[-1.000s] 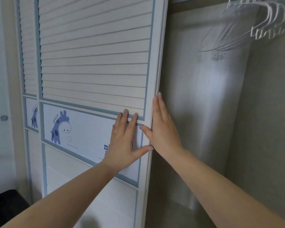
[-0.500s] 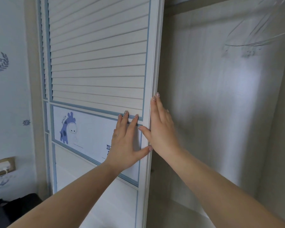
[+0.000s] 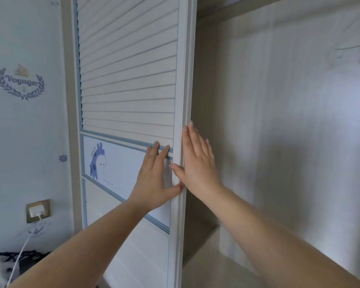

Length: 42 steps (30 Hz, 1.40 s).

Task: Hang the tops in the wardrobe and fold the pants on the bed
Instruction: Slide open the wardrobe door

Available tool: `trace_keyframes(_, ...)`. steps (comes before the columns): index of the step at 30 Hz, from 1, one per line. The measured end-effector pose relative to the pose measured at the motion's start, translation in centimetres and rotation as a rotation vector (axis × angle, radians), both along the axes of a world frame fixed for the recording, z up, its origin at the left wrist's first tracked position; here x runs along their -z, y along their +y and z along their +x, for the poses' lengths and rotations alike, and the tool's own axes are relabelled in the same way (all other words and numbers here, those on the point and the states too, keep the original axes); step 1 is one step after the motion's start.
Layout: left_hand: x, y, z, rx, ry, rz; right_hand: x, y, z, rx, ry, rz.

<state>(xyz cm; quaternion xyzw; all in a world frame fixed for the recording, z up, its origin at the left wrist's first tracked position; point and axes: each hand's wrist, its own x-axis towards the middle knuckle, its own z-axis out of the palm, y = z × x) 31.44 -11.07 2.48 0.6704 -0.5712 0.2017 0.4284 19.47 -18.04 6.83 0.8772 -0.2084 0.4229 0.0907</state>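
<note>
A white slatted sliding wardrobe door with blue trim and a blue giraffe picture fills the middle. My left hand lies flat on the door's front panel, fingers straight. My right hand presses flat against the door's right edge, thumb on the front frame. To the right, the wardrobe's inside stands open with bare pale wood walls. A faint hanger outline shows at the upper right. No tops or pants are in view.
A pale wall with a "Voyager" sticker lies left of the wardrobe. A wall socket holds a white charger with a cable running down. Dark items sit at the bottom left.
The door has slid left with both hands pressed on it, exposing more of the wardrobe's inside. The view has swung left, and the white hangers have left the frame.
</note>
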Motion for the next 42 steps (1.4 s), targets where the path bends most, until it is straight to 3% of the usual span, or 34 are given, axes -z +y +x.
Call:
trace_keyframes(18, -0.1, -1.1, 6.7, -0.063, 0.137, -0.039, 0.9, -4.2, 9.6, -0.141, -0.079, -0.116)
trace_keyframes(34, -0.3, -0.9, 6.5, -0.09, 0.132, -0.017, 0.5, -4.6, 9.3, -0.262, -0.051, -0.067)
trace_keyframes(39, 0.2, 2.2, 5.3, -0.074, 0.23, -0.005, -0.6, -2.6, 6.8, -0.58, -0.265, 0.089)
trace_keyframes(42, 2.0, 6.0, 4.4, -0.044, 0.47, -0.077, -0.1, 0.0, 6.3, -0.768, -0.161, 0.172)
